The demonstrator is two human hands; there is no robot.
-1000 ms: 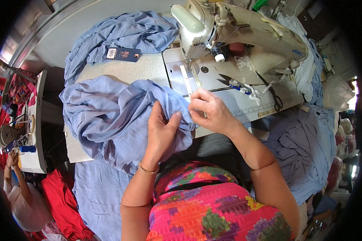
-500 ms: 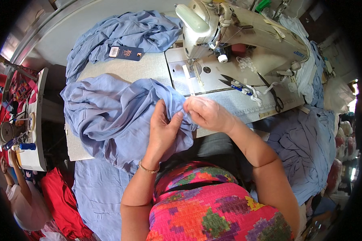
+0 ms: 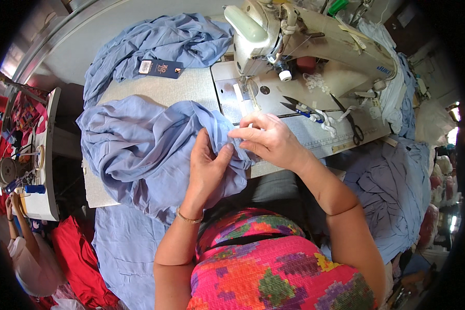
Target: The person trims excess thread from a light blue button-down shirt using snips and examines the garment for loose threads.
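A light blue garment [image 3: 139, 139] lies bunched on the table in front of the sewing machine [image 3: 315, 41]. My left hand [image 3: 207, 157] pinches its right-hand edge between thumb and fingers. Close beside that edge, my right hand [image 3: 268, 137] is closed in a pinch, thumb against fingertips. A little white shows between its fingers, too small to make out. Just beyond this hand, a narrow white strip [image 3: 239, 93] lies by the machine's presser foot [image 3: 248, 81].
Black-bladed scissors [image 3: 354, 126] and blue-handled snips [image 3: 302, 109] lie right of the needle. Behind, another blue garment [image 3: 160, 41] carries a dark tag [image 3: 161, 68]. More blue cloth [image 3: 387, 181] hangs at the right. At far left, another person's hands [image 3: 14, 204] are near a second table [image 3: 44, 201].
My right hand has shifted slightly up and turned, its fingers loosening from a tight fist into a pinch. My left hand stays on the garment. The other person's hands have moved a little.
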